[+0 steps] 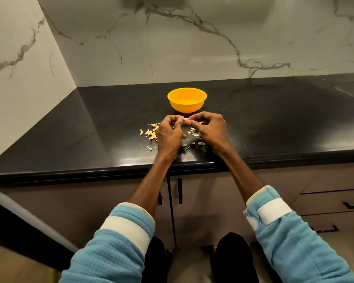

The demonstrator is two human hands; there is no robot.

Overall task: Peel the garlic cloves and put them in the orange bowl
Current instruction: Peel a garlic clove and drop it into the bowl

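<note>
An orange bowl (187, 100) stands on the black countertop (274, 115), just beyond my hands. My left hand (169, 134) and my right hand (209, 129) meet above the counter, and both pinch one small pale garlic clove (186, 119) between their fingertips. Several unpeeled garlic cloves (150, 132) lie in a loose heap to the left of my left hand. Thin white peel scraps (194, 137) lie scattered on the counter under and between my hands. What the bowl holds cannot be seen from here.
The counter runs into a corner of marbled wall (131, 48) at the back left. Its front edge (90, 172) lies just under my wrists, with cabinet doors and drawers (325, 203) below.
</note>
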